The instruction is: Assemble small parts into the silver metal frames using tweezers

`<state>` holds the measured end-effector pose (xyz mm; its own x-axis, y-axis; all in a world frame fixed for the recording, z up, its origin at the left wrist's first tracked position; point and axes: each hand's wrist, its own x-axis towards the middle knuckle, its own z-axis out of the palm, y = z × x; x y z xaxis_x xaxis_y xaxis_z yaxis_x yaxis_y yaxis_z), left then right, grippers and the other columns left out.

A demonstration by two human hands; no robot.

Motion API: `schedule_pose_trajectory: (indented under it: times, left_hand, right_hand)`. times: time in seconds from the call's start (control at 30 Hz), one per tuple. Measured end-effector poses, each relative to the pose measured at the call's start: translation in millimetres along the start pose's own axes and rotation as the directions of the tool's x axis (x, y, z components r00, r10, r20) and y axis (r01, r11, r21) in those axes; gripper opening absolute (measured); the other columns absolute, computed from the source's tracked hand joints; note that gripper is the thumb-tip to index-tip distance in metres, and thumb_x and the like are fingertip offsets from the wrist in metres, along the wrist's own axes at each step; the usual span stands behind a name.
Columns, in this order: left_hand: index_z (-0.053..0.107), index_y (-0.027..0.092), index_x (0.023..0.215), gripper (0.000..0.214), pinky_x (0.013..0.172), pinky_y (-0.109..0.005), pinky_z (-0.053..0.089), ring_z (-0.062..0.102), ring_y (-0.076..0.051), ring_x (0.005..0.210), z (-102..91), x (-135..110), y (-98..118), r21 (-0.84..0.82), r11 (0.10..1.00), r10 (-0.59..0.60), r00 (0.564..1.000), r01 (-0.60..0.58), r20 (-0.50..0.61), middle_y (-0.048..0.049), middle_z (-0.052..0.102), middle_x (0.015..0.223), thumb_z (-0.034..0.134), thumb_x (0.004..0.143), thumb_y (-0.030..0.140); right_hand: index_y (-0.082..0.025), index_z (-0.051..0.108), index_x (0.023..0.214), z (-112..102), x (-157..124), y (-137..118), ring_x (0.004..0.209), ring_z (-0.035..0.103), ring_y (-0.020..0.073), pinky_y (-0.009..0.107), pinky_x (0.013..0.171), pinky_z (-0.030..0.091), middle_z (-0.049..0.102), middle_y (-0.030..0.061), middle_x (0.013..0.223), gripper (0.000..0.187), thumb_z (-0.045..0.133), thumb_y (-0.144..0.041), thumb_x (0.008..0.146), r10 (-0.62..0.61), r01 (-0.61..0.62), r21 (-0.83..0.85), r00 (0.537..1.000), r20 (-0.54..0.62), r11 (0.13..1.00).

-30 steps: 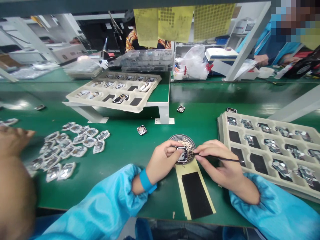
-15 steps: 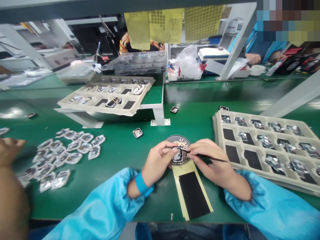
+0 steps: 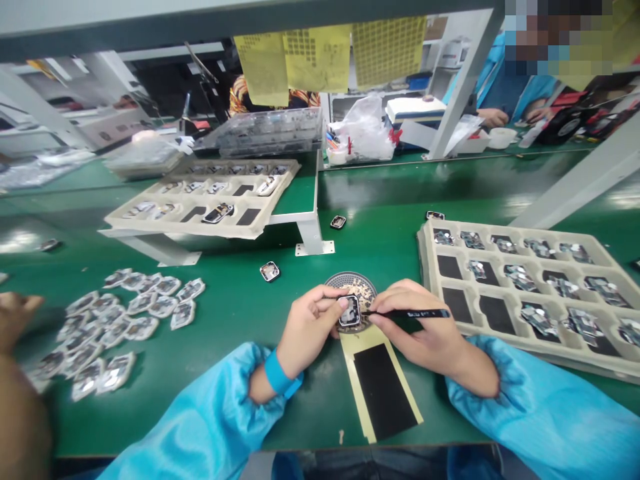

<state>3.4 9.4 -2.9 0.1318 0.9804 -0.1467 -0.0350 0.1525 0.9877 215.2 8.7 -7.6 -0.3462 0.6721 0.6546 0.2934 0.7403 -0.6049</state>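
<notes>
A small square watch case [image 3: 349, 311] with a pale rim and parts inside is pinched between the thumb and fingers of my left hand [image 3: 311, 321]. My right hand [image 3: 421, 325] grips black tweezers [image 3: 420, 313] with pale lettering, their tip at the right edge of the case. Both hands are above a round grey dish [image 3: 345, 279] of small pale bits, partly hidden behind them. Below the dish lies a black rectangular sheet [image 3: 385, 393] on yellow backing.
Several wrapped cases [image 3: 117, 327] lie at left, near another person's arm [image 3: 17, 380]. A moulded tray [image 3: 530, 300] of circuit parts stands at right. Another tray [image 3: 200, 200] rests on a raised shelf. Loose cases [image 3: 270, 271] lie on the green bench [image 3: 240, 413].
The tweezers have turned in my right hand, so their lettered side now shows. My left hand still holds the case over the dish. The whole view has shifted slightly.
</notes>
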Motion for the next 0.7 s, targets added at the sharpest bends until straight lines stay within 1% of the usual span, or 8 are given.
schedule_pose_trajectory:
  times: [0.17, 0.27, 0.33, 0.43, 0.5, 0.63, 0.67, 0.7]
  left_hand:
    - [0.069, 0.013, 0.093, 0.038, 0.044, -0.02, 0.048, 0.055, -0.01, 0.043, 0.4, 0, -1, -0.001, 1.0, 0.001, 1.0, -0.001, -0.001, -0.0005, 0.068, 0.057, 0.08, 0.076, 0.045]
    - [0.07, 0.012, 0.096, 0.039, 0.045, -0.02, 0.048, 0.056, -0.01, 0.044, -1.6, 1, -2, 0.008, 1.0, 0.007, 1.0, -0.007, 0.0, 0.0003, 0.067, 0.055, 0.08, 0.077, 0.045]
    - [0.07, 0.012, 0.098, 0.04, 0.046, -0.02, 0.047, 0.057, -0.01, 0.044, -4.5, 3, -3, 0.013, 1.0, 0.012, 1.0, -0.012, 0.003, -0.0002, 0.068, 0.056, 0.079, 0.078, 0.045]
    - [0.07, 0.012, 0.1, 0.039, 0.048, -0.02, 0.047, 0.06, -0.011, 0.045, -9.3, 5, -3, 0.007, 1.0, 0.018, 1.0, -0.019, 0.015, -0.0014, 0.07, 0.06, 0.079, 0.08, 0.043]
    - [0.069, 0.012, 0.101, 0.038, 0.049, -0.02, 0.047, 0.061, -0.011, 0.046, -11.5, 6, -3, 0.004, 1.0, 0.015, 1.0, -0.015, 0.025, -0.0015, 0.07, 0.061, 0.078, 0.081, 0.042]
    - [0.067, 0.012, 0.105, 0.034, 0.053, -0.019, 0.049, 0.061, -0.01, 0.05, -13.1, 5, -4, -0.001, 1.0, -0.023, 0.999, 0.023, 0.043, -0.0016, 0.071, 0.065, 0.076, 0.085, 0.039]
    - [0.066, 0.013, 0.106, 0.033, 0.055, -0.02, 0.05, 0.061, -0.01, 0.052, -13.3, 6, -5, -0.016, 1.0, -0.021, 0.998, 0.022, 0.051, -0.0017, 0.072, 0.068, 0.075, 0.086, 0.037]
    - [0.065, 0.014, 0.107, 0.032, 0.057, -0.02, 0.052, 0.063, -0.011, 0.056, -13.6, 6, -5, -0.042, 0.999, -0.011, 0.998, 0.013, 0.066, -0.0023, 0.073, 0.072, 0.075, 0.086, 0.035]
  right_hand:
    - [-0.024, 0.066, 0.104, 2, 0, 1, 0.09, 0.067, 0.0222, 0.04, 0.08, 0.058, 0.075, 0.0044, 0.094, 0.024, 0.073, -0.011, 0.085, 0.016, -0.015, -0.009, 1.0, 0.019, 1.0]
    - [-0.024, 0.067, 0.104, 1, 0, 0, 0.092, 0.068, 0.0225, 0.041, 0.082, 0.058, 0.075, 0.0051, 0.096, 0.021, 0.071, -0.012, 0.087, 0.03, -0.031, 0.026, 0.999, 0.032, 0.999]
    - [-0.023, 0.067, 0.101, 0, 0, 0, 0.093, 0.068, 0.0223, 0.041, 0.083, 0.058, 0.074, 0.0056, 0.096, 0.016, 0.069, -0.013, 0.089, 0.089, -0.092, 0.091, 0.995, 0.034, 0.992]
    - [-0.022, 0.066, 0.095, -2, 1, 1, 0.094, 0.07, 0.0214, 0.04, 0.086, 0.059, 0.074, 0.0059, 0.096, 0.006, 0.068, -0.017, 0.091, 0.237, -0.24, 0.189, 0.971, 0.037, 0.952]
    - [-0.021, 0.066, 0.092, -2, 1, 1, 0.094, 0.071, 0.0209, 0.04, 0.088, 0.059, 0.074, 0.0061, 0.095, 0.003, 0.069, -0.019, 0.091, 0.282, -0.285, 0.224, 0.958, 0.046, 0.932]
    - [-0.019, 0.066, 0.091, -4, 4, -8, 0.092, 0.072, 0.0206, 0.04, 0.088, 0.059, 0.074, 0.0061, 0.092, 0.007, 0.069, -0.026, 0.092, 0.293, -0.297, 0.281, 0.954, 0.056, 0.913]
    - [-0.019, 0.066, 0.092, -7, 7, -10, 0.093, 0.072, 0.0208, 0.04, 0.089, 0.058, 0.074, 0.0066, 0.093, 0.01, 0.066, -0.029, 0.094, 0.306, -0.305, 0.325, 0.951, 0.05, 0.895]
    - [-0.019, 0.065, 0.092, -13, 10, -13, 0.095, 0.072, 0.0212, 0.041, 0.091, 0.058, 0.075, 0.0075, 0.096, 0.016, 0.059, -0.033, 0.098, 0.317, -0.3, 0.383, 0.948, 0.02, 0.873]
